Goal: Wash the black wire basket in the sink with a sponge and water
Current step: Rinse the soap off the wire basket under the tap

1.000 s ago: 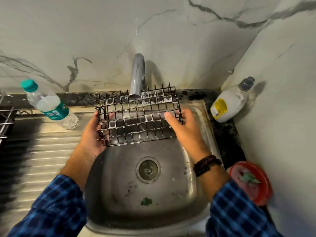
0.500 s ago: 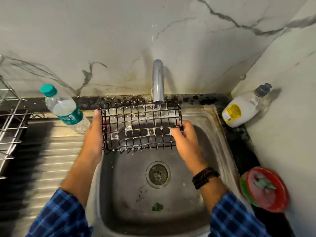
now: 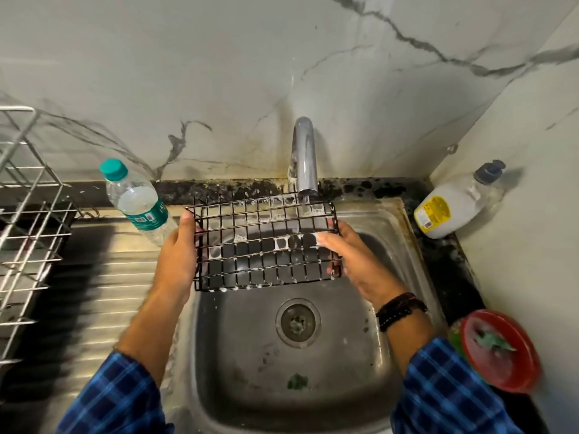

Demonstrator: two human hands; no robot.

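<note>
Since a second ago the black wire basket has levelled out under the tap. My left hand clasps its left end, my right hand its right, over the sink. Sudsy wires could slip; the water bottle just beside my left knuckles could topple.

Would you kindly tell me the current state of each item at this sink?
Black wire basket: soapy, held in the air.
Left hand: grips the basket's left edge.
Right hand: grips its right edge.
Tap: running in a thin stream.
Sink: unplugged, not filled.
Water bottle: capped.
</note>
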